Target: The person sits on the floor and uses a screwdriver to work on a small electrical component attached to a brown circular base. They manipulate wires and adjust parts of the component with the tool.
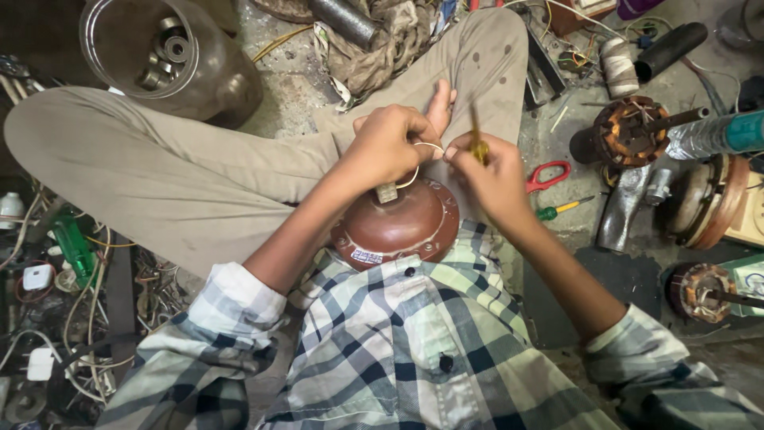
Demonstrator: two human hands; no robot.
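Reddish-brown domed motor housing sits in the person's lap, against the plaid shirt, crossed legs in khaki trousers beyond it. Left hand is curled closed just above the dome's top, pinching a loop of thin white wire that arcs across to the right hand. Right hand is closed round a small yellow-handled tool, likely a screwdriver; its tip is hidden behind the fingers.

Judgement on doing this well: keep the wire taut between both hands, close to the small metal stub at the dome's crown. Brace the housing against the body so it cannot rock. Short, controlled tool strokes would spare the insulation.

Nearby on the floor: red-handled scissors, a green-handled screwdriver, wound copper stators, a metal pot of bearings.
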